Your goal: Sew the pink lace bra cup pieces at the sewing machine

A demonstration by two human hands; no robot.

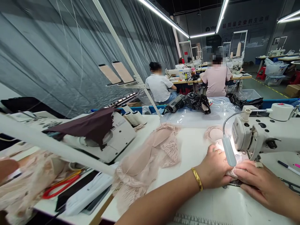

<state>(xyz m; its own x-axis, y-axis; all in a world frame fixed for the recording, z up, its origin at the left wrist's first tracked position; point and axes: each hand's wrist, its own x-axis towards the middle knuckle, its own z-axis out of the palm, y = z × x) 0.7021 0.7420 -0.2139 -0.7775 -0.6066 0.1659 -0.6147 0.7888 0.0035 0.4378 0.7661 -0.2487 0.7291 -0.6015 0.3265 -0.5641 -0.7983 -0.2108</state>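
Under the head of the white sewing machine lies a pale pink lace bra piece, brightly lit by a small grey lamp on a bendable neck. My left hand, with a gold bangle at the wrist, curls its fingers over the left side of the fabric. From the right, my right hand grips the fabric's near edge, its fingers close to the needle area. The lamp and my hands hide the needle and much of the cloth. A pink padded cup shows just behind my left hand.
A beige lace bra lies left of my arm. Further left are red-handled scissors, a second machine under dark cloth, and thread cones. Pens lie at right, a ruler in front. Two people sit working ahead.
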